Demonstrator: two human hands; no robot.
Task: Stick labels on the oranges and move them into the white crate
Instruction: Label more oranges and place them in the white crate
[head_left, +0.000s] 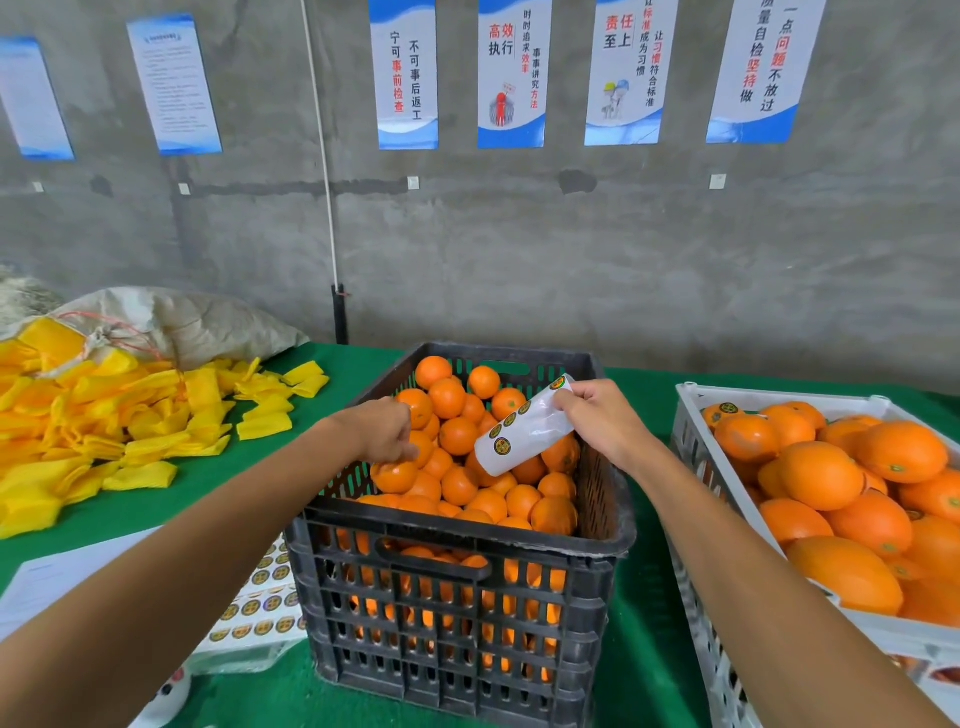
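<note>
Here, at a green-covered table, a person works through a black plastic crate of unlabelled oranges at the centre of the frame, with the white crate at the right edge already holding labelled fruit.

Largest to smallest: one black crate and one white crate; one grey sack at the left, behind a loose heap of yellow foam sleeves too many to count; six wall posters across the top of the frame; one flat sheet of stickers lying at lower left beside the black crate; and one curled label strip, on which about six round labels show. The oranges in both crates are piled too deep to count.

The left hand reaches into the black crate, fingers curled down onto an orange near the left wall; whether it has closed round the fruit cannot be told. The right hand pinches the top end of the label strip above the pile.

The step appears to be picking a fruit for labelling. It would likely go best by lifting one orange free of its neighbours, turning a smooth cheek upward, peeling a single label without creasing the strip, and pressing it flat before the fruit goes to the white crate.
</note>
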